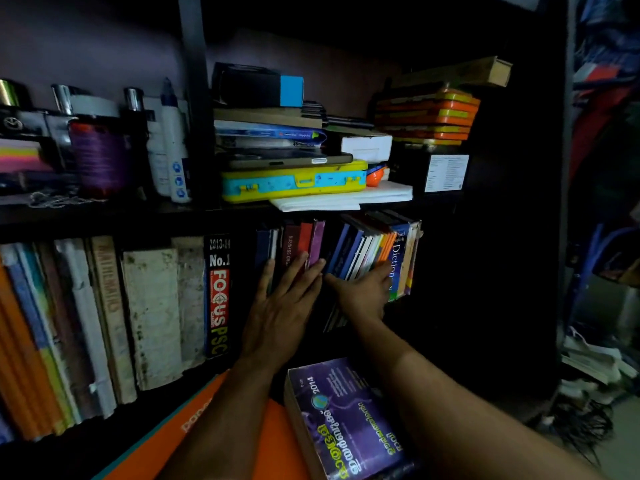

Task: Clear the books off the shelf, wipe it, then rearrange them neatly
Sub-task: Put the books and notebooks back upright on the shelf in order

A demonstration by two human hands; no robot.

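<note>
Both hands reach into a dim bookshelf: the left hand (284, 299) lies flat with straight fingers pressed against upright book spines, holding nothing, while the right hand (363, 292) rests on a leaning group of books (360, 247) just to its right; its fingers are partly hidden behind them, so whether it grips one cannot be told. Those books sit at about 12 o'clock from the hands, tilted left, and include a blue dictionary (398, 258) whose spine reads "Dictionary", with "English" above. At 9 o'clock stands a black book (219, 296) marked "2013-14", "No.1", "FOCUS" and "PSC", then worn pale volumes (152, 317), one spine reading "MATHEMATICS". At 6 o'clock, near the forearms, a purple book (346, 420) lies flat showing "2014" and yellow script too small to read, beside an orange cover (194, 424) cut off by the frame edge. On the shelf above, at 12 o'clock, a yellow and blue case (294, 183) lies under stacked items lost in shadow.
</note>
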